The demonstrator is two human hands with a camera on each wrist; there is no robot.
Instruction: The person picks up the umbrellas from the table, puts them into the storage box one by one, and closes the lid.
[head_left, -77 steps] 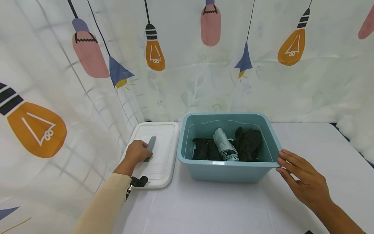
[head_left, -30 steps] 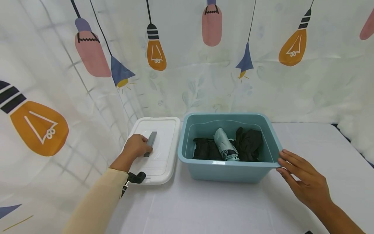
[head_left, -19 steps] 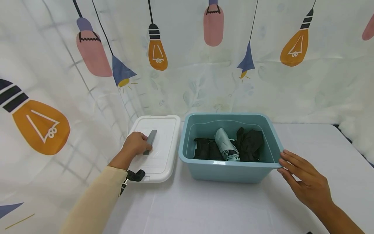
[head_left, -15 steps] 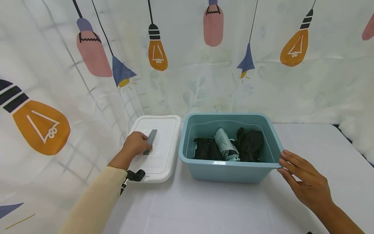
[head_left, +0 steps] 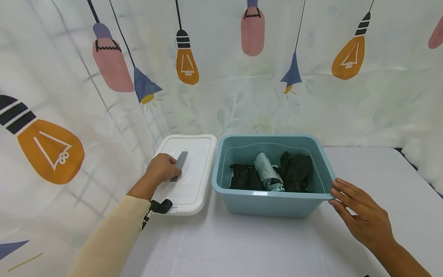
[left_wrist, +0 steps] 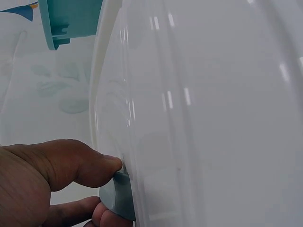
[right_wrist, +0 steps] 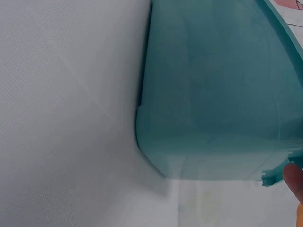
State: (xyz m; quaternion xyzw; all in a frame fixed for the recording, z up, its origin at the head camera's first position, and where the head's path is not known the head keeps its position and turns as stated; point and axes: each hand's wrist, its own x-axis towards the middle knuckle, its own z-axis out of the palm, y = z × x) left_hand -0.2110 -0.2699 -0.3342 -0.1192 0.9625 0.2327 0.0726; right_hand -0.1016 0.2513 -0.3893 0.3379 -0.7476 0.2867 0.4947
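Observation:
My left hand [head_left: 162, 169] pinches the grey handle [head_left: 179, 165] of a white plastic lid [head_left: 194, 188] between thumb and fingers. In the left wrist view, the thumb presses one side of the handle [left_wrist: 116, 196] while other fingers curl below it. The lid stands just left of a blue-green plastic bin [head_left: 263, 206]. On the bin's near right corner, my right hand [head_left: 363, 211] holds the rim, fingers along it and thumb lower down. In the right wrist view only the thumb [right_wrist: 294, 179] shows, at the rim.
Inside the bin lie dark fabric bundles [head_left: 295, 171] and a light blue rolled bundle [head_left: 266, 171]. A white cloth covers the table [head_left: 242, 246]. Behind and to the left hangs a curtain [head_left: 214, 96] printed with lamps. A black wrist device [head_left: 160, 206] sits on the left wrist.
The left hand and the lid have moved up in the head view, away from me, and slightly right towards the bin. The right hand and bin have stayed in place.

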